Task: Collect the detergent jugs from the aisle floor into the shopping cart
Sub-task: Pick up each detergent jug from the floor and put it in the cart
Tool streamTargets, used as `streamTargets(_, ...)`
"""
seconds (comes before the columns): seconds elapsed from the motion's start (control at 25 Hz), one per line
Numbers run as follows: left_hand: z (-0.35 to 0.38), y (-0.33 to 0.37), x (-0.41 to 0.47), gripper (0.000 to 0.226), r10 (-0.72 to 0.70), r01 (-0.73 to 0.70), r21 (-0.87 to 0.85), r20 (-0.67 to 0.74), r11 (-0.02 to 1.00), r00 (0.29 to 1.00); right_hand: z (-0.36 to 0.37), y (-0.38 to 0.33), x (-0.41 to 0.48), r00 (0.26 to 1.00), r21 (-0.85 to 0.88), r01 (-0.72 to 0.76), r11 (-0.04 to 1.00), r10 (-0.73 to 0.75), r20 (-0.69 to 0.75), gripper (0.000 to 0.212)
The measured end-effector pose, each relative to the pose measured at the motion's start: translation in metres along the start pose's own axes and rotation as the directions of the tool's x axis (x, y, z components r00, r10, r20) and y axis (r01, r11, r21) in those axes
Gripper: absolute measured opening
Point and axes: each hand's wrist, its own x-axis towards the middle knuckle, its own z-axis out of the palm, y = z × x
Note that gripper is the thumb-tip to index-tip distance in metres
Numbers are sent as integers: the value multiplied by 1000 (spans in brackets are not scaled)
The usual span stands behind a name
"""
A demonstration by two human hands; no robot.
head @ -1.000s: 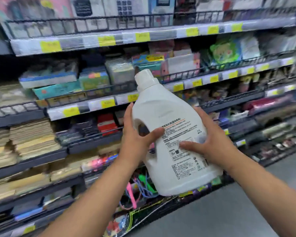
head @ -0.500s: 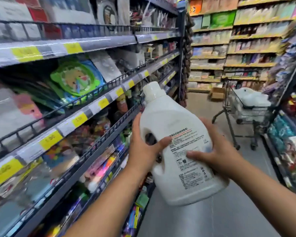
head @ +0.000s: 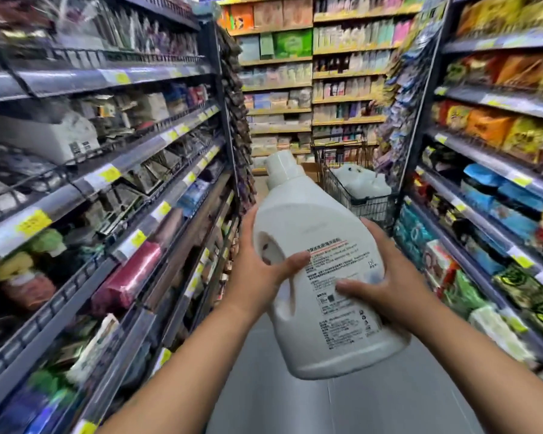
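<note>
Both hands hold one white jug point(head: 314, 220) in the air over the floor point(head: 373, 402), about mid-aisle; it touches nothing else. The jug tilts, its cap point(head: 281, 166) up and leaning left, its base low and nearer the camera; the printed label point(head: 342, 311) faces the camera, and the handle hole sits at the jug's left edge.

The left hand point(head: 256, 277) grips the jug's left side; its thumb lies across the front, tip at the label's edge, while its fingers curl round the back, so whether they are spread cannot be told. The right hand point(head: 395, 277) grips the right side; its thumb presses flat on the label, and its fingers wrap behind the jug, mostly hidden.

The cart point(head: 362, 206) stands farther down the aisle, beyond the jug, by the right shelves point(head: 489, 158); white shapes lie in its basket, too blurred to name. The left shelves point(head: 113, 170) carry packaged goods behind yellow price tags; more shelves point(head: 295, 89) close the aisle's far end.
</note>
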Motion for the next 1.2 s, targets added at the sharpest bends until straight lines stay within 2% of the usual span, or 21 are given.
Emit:
streamTargets(0.16, 20, -26, 92, 100, -18, 18, 14, 2, 1000, 1000, -13, 32, 92, 999, -19, -35, 999, 35, 8, 101)
streamTargets(0.32, 23, -70, 198, 116, -49, 50, 28, -6, 998, 999, -3, 70, 193, 998, -25, -57, 998, 57, -26, 102)
streamTargets(0.56, 28, -128, 357, 118, -80, 78, 21, 130, 997, 988, 17, 117, 333, 986, 44, -130, 991, 133, -101, 103)
streamTargets(0.72, 47, -154, 452, 109, -82, 71, 69, 186, 995, 979, 14, 147, 411, 974, 97, -147, 984, 161, -157, 100)
streamTargets(0.96, 112, -217, 593, 102, -97, 78, 78, 273, 994, 957, -17, 229, 536, 946, 132, -215, 968, 240, -216, 100)
streamTargets(1.2, 197, -277, 724, 104, -142, 116, 112, 252, 987, 957, -77, 313, 668, 953, 128, -227, 965, 247, -173, 102)
